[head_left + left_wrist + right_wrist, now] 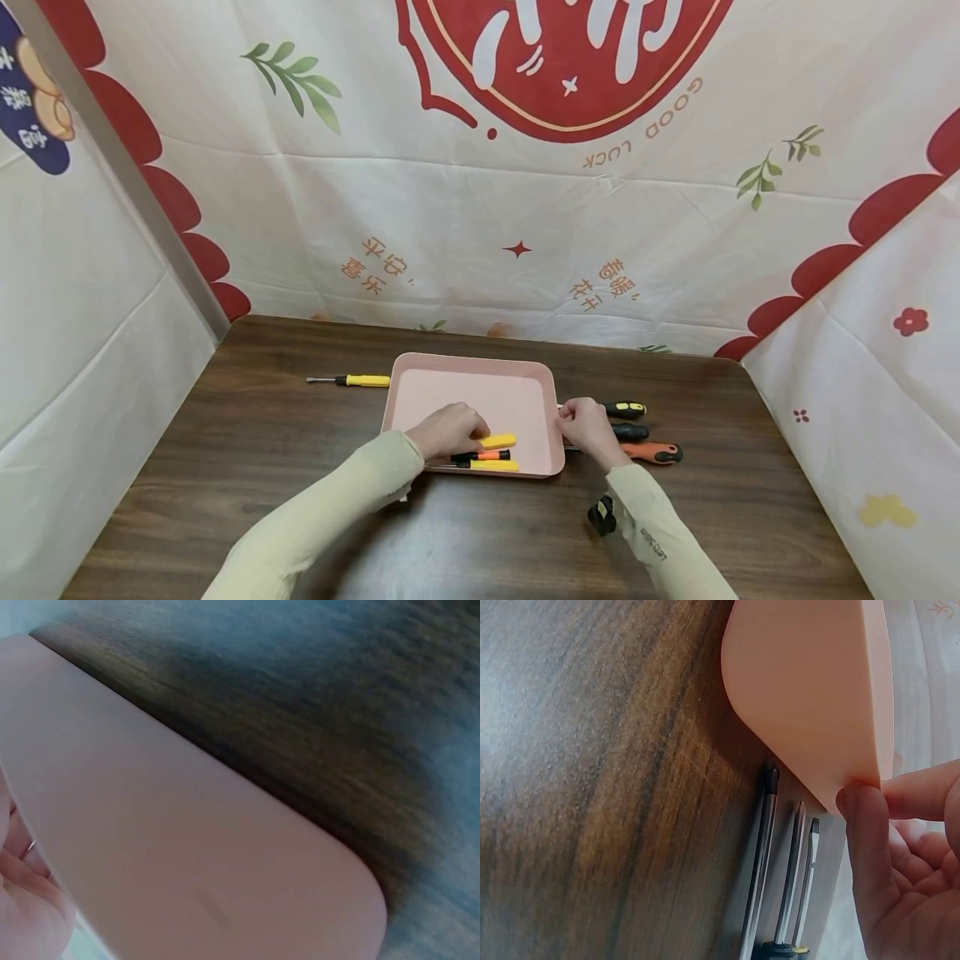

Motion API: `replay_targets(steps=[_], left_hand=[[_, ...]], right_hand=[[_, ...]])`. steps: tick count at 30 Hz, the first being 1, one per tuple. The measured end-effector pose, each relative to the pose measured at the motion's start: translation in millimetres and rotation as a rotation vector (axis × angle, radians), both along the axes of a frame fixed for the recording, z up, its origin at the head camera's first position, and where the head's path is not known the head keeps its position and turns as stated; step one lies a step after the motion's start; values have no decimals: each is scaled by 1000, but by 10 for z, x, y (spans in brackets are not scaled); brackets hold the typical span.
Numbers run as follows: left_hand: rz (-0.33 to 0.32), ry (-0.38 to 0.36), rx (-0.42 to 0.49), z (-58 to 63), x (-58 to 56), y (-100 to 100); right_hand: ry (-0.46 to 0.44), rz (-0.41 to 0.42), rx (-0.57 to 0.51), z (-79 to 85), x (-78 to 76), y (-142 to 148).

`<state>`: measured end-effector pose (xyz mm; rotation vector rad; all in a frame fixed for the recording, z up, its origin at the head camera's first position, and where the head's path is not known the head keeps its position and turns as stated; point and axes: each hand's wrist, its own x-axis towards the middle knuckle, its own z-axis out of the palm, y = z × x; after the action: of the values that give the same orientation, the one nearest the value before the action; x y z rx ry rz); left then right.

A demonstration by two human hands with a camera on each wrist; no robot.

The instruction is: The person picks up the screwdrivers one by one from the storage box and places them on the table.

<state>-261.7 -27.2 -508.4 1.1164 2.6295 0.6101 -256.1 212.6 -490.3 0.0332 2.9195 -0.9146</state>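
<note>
Head view: saw one pale pink, shallow rectangular tray (465, 392) at the middle of a dark brown wood-grain table (480, 550). Pinched the right wall of the tray, at the rim, with thumb and finger of the right hand (588, 427); confirmed this clearly in the right wrist view. Bent the fingers of the left hand (447, 429) over the near part of the tray, at the left end of one slim yellow-handled screwdriver (498, 441). Could not tell whether to call this a grip or only a touch.

Judged best to steady the tray with a light pinch, without lifting the rim, and to manage the yellow tool by its handle, low over the tray floor. Seemed wise also to leave the neighbouring handles untouched, so as not to roll or cross them.

Counted one tray, two hands and seven screwdrivers. Inside the tray, counted three: the one at the left fingers, an orange-and-black-handled screwdriver (495, 455) on its near side, and a second yellow-handled screwdriver (495, 466) by the near wall. Outside to the left, counted one yellow-handled screwdriver with black collar (367, 381). Outside to the right, counted three thicker ones, from far to near: black-and-yellow-handled screwdriver (626, 409), black-handled screwdriver (632, 432), orange thick-handled screwdriver (656, 452).
</note>
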Motion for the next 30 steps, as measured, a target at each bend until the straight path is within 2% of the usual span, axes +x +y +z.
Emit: replay_targets(steps=[14,20,30], left_hand=[[3,18,-15,9,3,4],[8,27,7,24,13,7],[39,-15,25,6,6,4]], right_hand=[[-17,-11,-25,-16,1,-1],[-17,-11,-14,-15,0,1],[-31,-16,-27,-20,3,-3]])
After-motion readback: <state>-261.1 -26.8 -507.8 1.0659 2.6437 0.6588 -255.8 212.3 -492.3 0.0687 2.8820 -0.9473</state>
